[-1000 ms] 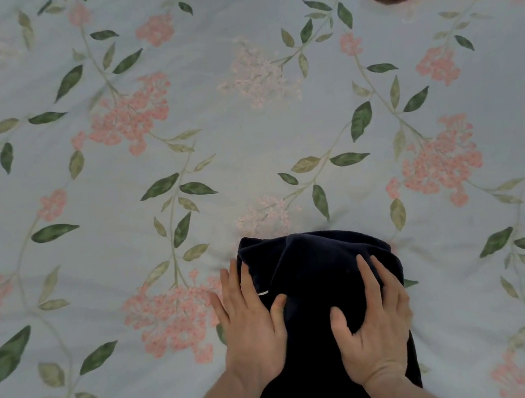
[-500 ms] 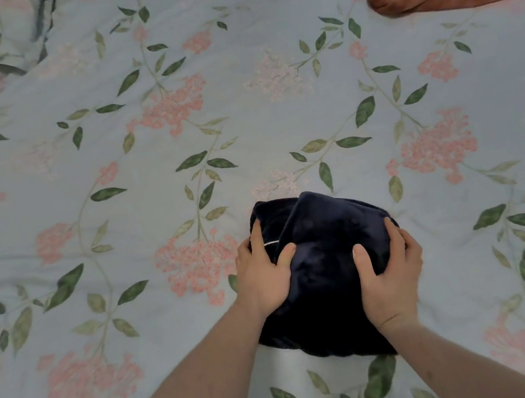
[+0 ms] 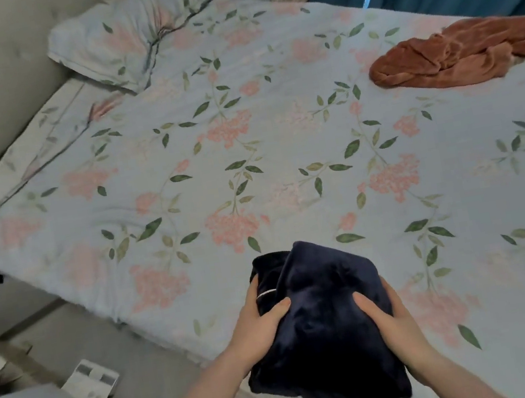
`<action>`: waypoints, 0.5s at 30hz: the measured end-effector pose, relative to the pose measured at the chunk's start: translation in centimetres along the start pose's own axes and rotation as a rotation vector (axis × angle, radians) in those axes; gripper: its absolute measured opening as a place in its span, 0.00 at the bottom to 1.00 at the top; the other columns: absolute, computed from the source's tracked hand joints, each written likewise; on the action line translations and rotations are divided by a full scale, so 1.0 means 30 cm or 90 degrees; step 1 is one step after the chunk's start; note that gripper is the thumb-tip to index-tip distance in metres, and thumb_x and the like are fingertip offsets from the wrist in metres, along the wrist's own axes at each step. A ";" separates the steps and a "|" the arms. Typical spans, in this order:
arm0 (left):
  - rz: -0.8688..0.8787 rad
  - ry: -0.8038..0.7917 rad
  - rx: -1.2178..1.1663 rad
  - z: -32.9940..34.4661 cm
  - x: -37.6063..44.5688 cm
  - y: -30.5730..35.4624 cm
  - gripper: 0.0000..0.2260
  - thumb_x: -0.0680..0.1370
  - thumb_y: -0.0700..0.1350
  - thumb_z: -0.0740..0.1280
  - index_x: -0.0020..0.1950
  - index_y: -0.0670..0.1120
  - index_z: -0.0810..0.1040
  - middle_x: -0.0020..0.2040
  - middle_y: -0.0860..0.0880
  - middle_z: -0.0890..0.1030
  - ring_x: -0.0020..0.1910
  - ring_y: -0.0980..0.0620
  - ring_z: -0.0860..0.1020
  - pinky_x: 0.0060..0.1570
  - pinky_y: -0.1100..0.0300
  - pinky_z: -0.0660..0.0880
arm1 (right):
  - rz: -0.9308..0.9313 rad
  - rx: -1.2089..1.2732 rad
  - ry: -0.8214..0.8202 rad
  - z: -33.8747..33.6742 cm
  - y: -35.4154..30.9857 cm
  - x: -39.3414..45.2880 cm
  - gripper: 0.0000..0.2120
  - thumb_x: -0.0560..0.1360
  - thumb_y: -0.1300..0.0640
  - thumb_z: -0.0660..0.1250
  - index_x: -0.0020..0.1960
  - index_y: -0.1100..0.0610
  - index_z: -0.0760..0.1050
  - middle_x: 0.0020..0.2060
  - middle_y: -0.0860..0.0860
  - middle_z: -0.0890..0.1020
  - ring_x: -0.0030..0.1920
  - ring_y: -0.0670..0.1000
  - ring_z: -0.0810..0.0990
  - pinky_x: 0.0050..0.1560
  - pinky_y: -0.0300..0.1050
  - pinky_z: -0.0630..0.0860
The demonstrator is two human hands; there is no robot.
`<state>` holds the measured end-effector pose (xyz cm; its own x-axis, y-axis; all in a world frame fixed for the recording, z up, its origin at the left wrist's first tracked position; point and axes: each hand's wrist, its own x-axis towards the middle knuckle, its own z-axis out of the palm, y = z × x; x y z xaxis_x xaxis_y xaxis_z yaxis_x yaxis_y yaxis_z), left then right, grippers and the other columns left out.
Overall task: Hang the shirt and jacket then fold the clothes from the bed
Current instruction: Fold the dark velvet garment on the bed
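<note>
The folded dark navy garment [image 3: 325, 330], pressed flat on the bed [image 3: 182, 184] by open palms a second ago, is now lifted off the floral sheet and held over the bed's near edge. The left hand [image 3: 258, 326] and right hand [image 3: 390, 319] now curl around its sides in a firm grip, thumbs on top, fingers tucked beneath.

Folded garment [image 3: 324, 327] btwn hands at bed [image 3: 182, 184] near edge; crumpled cloth [image 3: 459, 56] far right (pillow [image 3: 123, 41] far left).
</note>
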<state>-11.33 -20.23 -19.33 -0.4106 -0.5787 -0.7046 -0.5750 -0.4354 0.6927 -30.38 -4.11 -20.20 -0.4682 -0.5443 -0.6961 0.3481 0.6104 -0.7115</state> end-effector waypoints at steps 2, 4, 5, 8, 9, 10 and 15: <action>0.009 0.013 -0.016 -0.007 -0.197 0.031 0.35 0.77 0.59 0.73 0.78 0.68 0.57 0.62 0.67 0.76 0.59 0.64 0.77 0.60 0.60 0.73 | -0.026 -0.018 -0.014 -0.017 -0.044 -0.167 0.33 0.71 0.34 0.73 0.74 0.31 0.66 0.67 0.35 0.77 0.65 0.43 0.78 0.64 0.49 0.75; 0.022 0.020 -0.039 -0.013 -0.372 0.055 0.41 0.71 0.66 0.76 0.78 0.68 0.57 0.66 0.64 0.77 0.63 0.61 0.77 0.67 0.55 0.73 | -0.055 -0.034 -0.040 -0.031 -0.094 -0.317 0.33 0.72 0.34 0.73 0.74 0.30 0.65 0.67 0.34 0.77 0.64 0.41 0.77 0.60 0.45 0.75; 0.031 0.023 -0.044 -0.016 -0.439 0.064 0.43 0.69 0.67 0.77 0.77 0.69 0.57 0.66 0.64 0.76 0.63 0.61 0.78 0.67 0.55 0.74 | -0.066 -0.038 -0.051 -0.034 -0.114 -0.370 0.32 0.72 0.35 0.73 0.73 0.29 0.65 0.66 0.33 0.77 0.63 0.40 0.77 0.59 0.44 0.75; 0.050 0.065 -0.061 -0.027 -0.660 0.075 0.42 0.68 0.64 0.79 0.74 0.70 0.58 0.66 0.64 0.76 0.61 0.62 0.78 0.62 0.59 0.75 | -0.105 -0.065 -0.097 -0.038 -0.184 -0.537 0.31 0.74 0.39 0.74 0.72 0.28 0.65 0.65 0.31 0.77 0.64 0.39 0.78 0.57 0.42 0.76; 0.056 0.087 -0.065 -0.032 -0.713 0.065 0.44 0.67 0.66 0.80 0.76 0.69 0.58 0.68 0.62 0.76 0.63 0.60 0.78 0.65 0.57 0.75 | -0.122 -0.076 -0.116 -0.033 -0.209 -0.584 0.31 0.74 0.40 0.74 0.72 0.28 0.65 0.65 0.31 0.77 0.64 0.39 0.78 0.59 0.42 0.76; 0.061 0.111 -0.070 -0.042 -0.758 0.058 0.48 0.64 0.69 0.80 0.77 0.70 0.57 0.70 0.61 0.75 0.65 0.58 0.78 0.68 0.52 0.75 | -0.140 -0.090 -0.129 -0.023 -0.236 -0.622 0.31 0.74 0.40 0.74 0.73 0.28 0.65 0.66 0.32 0.77 0.64 0.39 0.78 0.60 0.43 0.76; 0.086 0.223 -0.134 -0.127 -0.915 0.036 0.51 0.60 0.72 0.80 0.77 0.73 0.56 0.72 0.58 0.73 0.68 0.53 0.76 0.69 0.46 0.75 | -0.205 -0.159 -0.191 0.089 -0.379 -0.764 0.34 0.75 0.43 0.75 0.74 0.28 0.62 0.65 0.30 0.77 0.57 0.32 0.79 0.53 0.34 0.74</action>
<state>2.03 -7.44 1.34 -0.1864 -0.8237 -0.5355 -0.3613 -0.4494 0.8170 -21.43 -0.12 3.60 -0.2532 -0.8467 -0.4680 0.0026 0.4831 -0.8755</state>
